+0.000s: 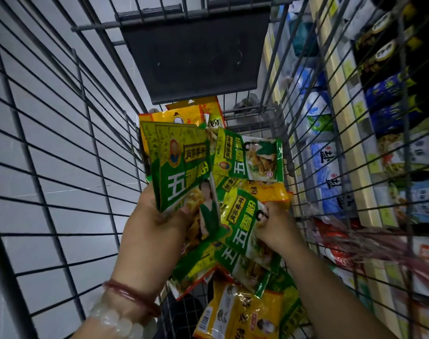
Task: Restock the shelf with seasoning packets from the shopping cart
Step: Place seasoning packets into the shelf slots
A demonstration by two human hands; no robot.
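Pale grey floor tiles [49, 152] with thin dark seams show on the left under dim, cool light. On the right stand store shelves [343, 113] with cream-yellow edge strips, crowded with packaged goods [323, 167].

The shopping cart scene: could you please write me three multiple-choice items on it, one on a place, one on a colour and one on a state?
1. Where is the shelf?
A. left of the cart
B. right of the cart
C. behind the person

2. What colour are the packets in the left hand?
A. green and yellow
B. blue
C. red

3. What is the right hand doing?
A. hanging idle
B. resting on the cart's rim
C. gripping a green packet

Answers: 1 B, stocked shelves show through the cart's right wires; 2 A, green packets with yellow tops; 3 C, its fingers curl on the packet's edge.
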